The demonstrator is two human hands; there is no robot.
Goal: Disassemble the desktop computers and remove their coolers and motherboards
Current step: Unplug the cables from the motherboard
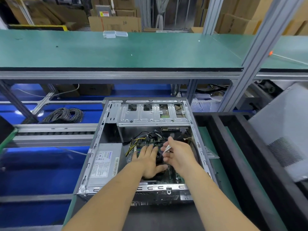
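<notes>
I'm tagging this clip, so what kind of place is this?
Probably an electronics teardown line in a warehouse: an opened computer case lies on a green-matted workbench with aluminium framing, and stacked cardboard boxes fill the background.

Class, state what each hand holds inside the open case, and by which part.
Right hand pinches a small silvery strip by its lower end; left hand holds nothing, resting flat.
</notes>
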